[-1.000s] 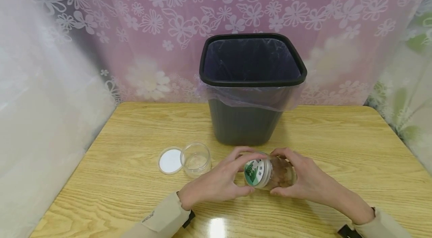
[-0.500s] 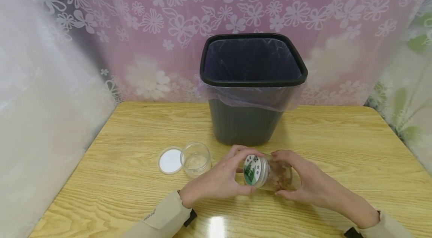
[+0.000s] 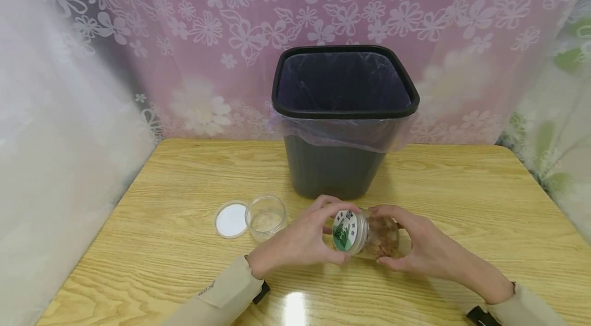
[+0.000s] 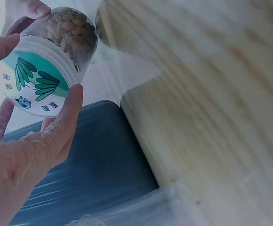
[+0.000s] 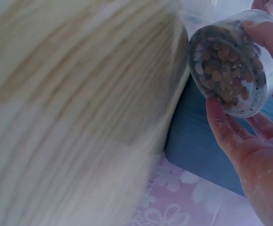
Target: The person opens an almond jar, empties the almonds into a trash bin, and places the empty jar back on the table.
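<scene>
Clear jar, cylindrical, tipped onto its side between two hands over the desk, before a dark grey bin; visible through the wall, many small brown pieces, nut-like, loosely heaped. Lid: ridged translucent rim, face white and green with leaf motifs, dark characters and a small blue animal head, turned toward the person's left. Left hand: thumb and fingers set wide, gripping the lid's rim. Right hand: curved round the jar near its base, holding it. Also on the desk: an open-topped jar, beside a white disc. Obscured: parts of the jar's wall, behind fingers; both sleeves, cut by the frame edge; lid characters, too small to read surely; contact between jar and desk, undeterminable.
</scene>
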`<state>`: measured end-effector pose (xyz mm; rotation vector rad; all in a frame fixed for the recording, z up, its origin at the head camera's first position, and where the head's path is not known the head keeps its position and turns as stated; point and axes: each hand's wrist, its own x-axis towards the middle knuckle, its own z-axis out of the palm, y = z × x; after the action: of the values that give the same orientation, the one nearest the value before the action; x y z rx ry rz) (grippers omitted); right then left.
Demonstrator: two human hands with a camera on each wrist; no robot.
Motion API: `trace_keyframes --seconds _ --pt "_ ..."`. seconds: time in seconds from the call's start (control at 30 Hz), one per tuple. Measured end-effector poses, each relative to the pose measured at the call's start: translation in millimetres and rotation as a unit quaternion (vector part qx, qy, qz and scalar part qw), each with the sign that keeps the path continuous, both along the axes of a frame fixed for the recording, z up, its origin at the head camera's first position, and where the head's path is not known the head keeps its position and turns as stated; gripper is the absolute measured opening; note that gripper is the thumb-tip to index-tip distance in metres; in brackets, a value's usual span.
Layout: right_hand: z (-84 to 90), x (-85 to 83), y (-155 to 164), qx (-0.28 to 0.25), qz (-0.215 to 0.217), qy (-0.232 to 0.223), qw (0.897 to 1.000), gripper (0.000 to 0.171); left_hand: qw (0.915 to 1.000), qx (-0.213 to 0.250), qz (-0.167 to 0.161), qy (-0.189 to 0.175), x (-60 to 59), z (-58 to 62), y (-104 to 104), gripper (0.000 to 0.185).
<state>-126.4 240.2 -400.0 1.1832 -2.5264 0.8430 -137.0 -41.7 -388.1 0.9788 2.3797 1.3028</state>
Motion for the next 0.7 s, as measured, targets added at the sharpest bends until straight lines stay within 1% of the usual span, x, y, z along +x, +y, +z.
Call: trace_keyframes --seconds 0.13,0.4,0.7 --pt "-0.9 -0.6 -0.9 -0.004 -0.005 -0.002 1.0 0.082 0.9999 0.0 0.007 -0.008 -0.9 1.3 0.2 0.085" --pt "-1.1 -1.4 -1.9 -0.018 0.001 -0.005 1.0 0.082 0.9993 -0.004 0.035 -0.007 2.3 2.1 2.6 0.083" --pt "-1.9 0.9 1.5 -0.002 -0.017 -0.003 1.0 0.086 0.9981 -0.019 0.057 -0.01 5.4 4.1 7.7 0.083"
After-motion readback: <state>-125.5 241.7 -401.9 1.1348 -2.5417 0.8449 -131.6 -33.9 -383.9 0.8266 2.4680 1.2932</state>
